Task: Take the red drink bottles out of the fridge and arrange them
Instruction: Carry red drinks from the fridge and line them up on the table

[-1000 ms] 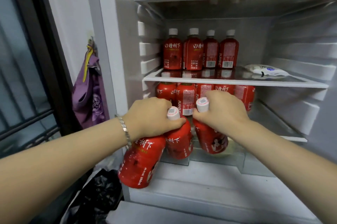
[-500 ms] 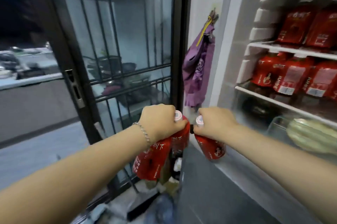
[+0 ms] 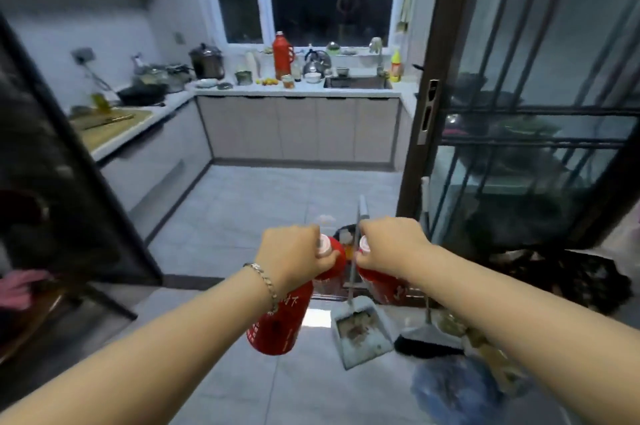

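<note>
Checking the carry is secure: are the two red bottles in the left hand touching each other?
Cannot tell. In the head view the left hand covers where the upper bottle and lower bottle meet.

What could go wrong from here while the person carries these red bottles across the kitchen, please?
1. The left hand grips two red bottles by their necks at once; one hangs tilted and could slip out.
2. A dustpan and broom lie on the floor directly below the hands, so the person may trip on them.
3. The right hand holds its bottle close to the left pair; the bottles might knock together.
</note>
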`<state>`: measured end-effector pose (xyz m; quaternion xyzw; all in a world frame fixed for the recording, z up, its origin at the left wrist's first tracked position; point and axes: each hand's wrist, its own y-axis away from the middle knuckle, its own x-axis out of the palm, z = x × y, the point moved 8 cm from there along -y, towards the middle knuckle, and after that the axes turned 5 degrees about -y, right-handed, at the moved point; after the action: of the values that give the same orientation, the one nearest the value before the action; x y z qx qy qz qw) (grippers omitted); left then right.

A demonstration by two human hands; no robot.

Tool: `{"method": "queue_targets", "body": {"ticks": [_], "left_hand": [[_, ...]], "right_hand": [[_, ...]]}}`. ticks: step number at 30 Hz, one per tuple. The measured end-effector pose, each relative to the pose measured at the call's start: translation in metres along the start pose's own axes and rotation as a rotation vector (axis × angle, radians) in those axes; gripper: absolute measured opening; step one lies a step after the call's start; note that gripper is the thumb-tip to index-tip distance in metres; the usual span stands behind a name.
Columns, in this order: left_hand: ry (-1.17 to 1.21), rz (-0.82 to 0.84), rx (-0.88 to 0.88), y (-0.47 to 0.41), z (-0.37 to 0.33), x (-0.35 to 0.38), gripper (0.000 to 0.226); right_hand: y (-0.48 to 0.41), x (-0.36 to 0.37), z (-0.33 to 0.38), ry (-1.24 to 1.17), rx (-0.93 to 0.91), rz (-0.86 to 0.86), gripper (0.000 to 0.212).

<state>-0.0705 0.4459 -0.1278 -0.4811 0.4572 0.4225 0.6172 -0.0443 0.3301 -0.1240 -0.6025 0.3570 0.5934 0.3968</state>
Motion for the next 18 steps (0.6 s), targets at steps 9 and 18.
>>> {"method": "queue_targets", "body": {"ticks": [9,18], "left_hand": [[-0.134,0.055,-0.394,0.199,0.245,0.0,0.039],[-0.147,0.163,-0.795,0.388,0.445,0.004,0.042]], "right_hand": [[-0.039,0.031,0.316,-0.048,-0.368,0.116,0.039],[-0.045,0.062,0.598,-0.079,-0.671,0.19,0.04]]}}
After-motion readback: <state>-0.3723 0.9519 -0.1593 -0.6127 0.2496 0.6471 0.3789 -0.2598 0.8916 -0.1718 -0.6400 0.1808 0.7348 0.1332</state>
